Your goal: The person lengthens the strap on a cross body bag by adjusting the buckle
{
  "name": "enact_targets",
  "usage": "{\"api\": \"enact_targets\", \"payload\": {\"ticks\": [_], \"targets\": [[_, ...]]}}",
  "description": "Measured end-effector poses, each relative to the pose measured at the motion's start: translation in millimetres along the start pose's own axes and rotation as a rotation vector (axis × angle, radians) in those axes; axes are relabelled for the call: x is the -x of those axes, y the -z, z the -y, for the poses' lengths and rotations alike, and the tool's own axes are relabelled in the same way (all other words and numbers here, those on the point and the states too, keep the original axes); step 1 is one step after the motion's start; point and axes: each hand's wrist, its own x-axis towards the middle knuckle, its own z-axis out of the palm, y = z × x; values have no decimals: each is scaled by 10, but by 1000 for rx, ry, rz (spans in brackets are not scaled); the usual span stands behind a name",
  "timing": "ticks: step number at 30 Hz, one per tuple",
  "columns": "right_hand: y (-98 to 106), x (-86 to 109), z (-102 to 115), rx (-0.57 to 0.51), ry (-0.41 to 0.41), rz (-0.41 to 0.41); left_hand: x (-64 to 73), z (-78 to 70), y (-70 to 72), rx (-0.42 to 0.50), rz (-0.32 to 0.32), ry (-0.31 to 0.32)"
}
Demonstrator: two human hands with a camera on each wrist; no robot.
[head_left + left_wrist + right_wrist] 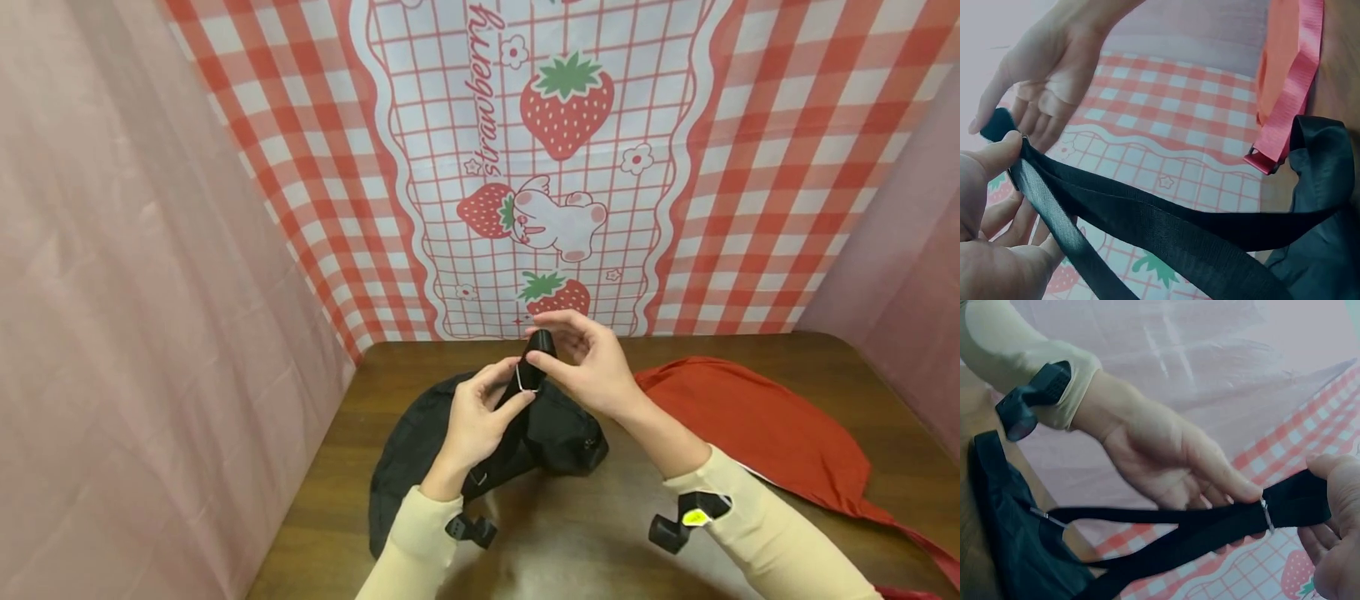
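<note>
A black fabric bag (408, 450) lies on the table, its strap (1147, 219) raised above it. My left hand (474, 421) pinches the strap at a thin metal slider (1267, 515), thumb on one side and fingers behind. Just beyond the slider, my right hand (596, 371) holds the looped strap end (1300, 499) between thumb and fingers. In the left wrist view, two lengths of strap run from the slider down toward the bag. A metal ring (1047, 517) joins strap and bag in the right wrist view.
To the right on the wooden table (585, 533) lies a red bag (757, 425), with a pink strap and buckle (1291, 119). A red checked strawberry cloth (555, 200) hangs behind the table. Pale pink curtains (135, 292) stand at the sides.
</note>
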Motion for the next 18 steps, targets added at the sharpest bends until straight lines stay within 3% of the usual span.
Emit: {"api": "enact_targets", "payload": {"ticks": [4,10,18], "targets": [[-22,39,-103,6,-39,51,-3,-11,68,41,-21,23],[-112,144,-368,81,-117,228,-16,-24,115,132,-56,52],[-163,205,-479,93,-143,202,-35,-6,137,140,-63,64]]}}
